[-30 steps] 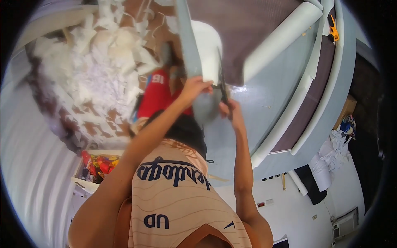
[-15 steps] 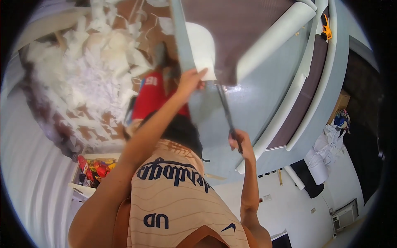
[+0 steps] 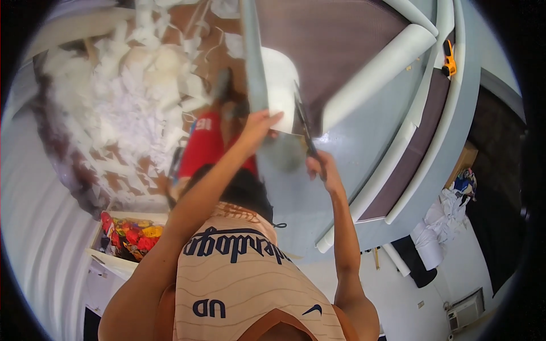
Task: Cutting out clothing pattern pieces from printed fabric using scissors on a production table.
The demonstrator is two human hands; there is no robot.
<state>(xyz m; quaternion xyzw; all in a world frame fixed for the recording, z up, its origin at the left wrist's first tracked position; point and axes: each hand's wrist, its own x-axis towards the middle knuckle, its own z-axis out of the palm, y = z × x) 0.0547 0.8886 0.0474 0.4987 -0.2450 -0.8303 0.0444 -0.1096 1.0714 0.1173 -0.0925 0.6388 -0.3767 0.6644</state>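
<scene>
A dark brown sheet (image 3: pixel 335 45) with a white underside lies on a grey-blue table, its edges curling up. My left hand (image 3: pixel 261 128) pinches the near corner of the white curled flap (image 3: pixel 281 85). My right hand (image 3: pixel 325 170) is closed round the handles of long dark scissors (image 3: pixel 301 111). The blades point away from me and lie over the brown sheet, just right of the white flap. Whether the blades are parted is hard to see.
A large heap of white scraps (image 3: pixel 136 96) covers the brown floor at left. Another curled brown strip (image 3: pixel 398 170) lies along the table's right side, with an orange cutter (image 3: pixel 449 59) by its far end. A box of colourful packets (image 3: pixel 133 233) stands at lower left.
My right hand and the scissors have moved away from me, with the blades now farther in over the sheet. My left hand stays on the flap's corner, slightly lower in view.
</scene>
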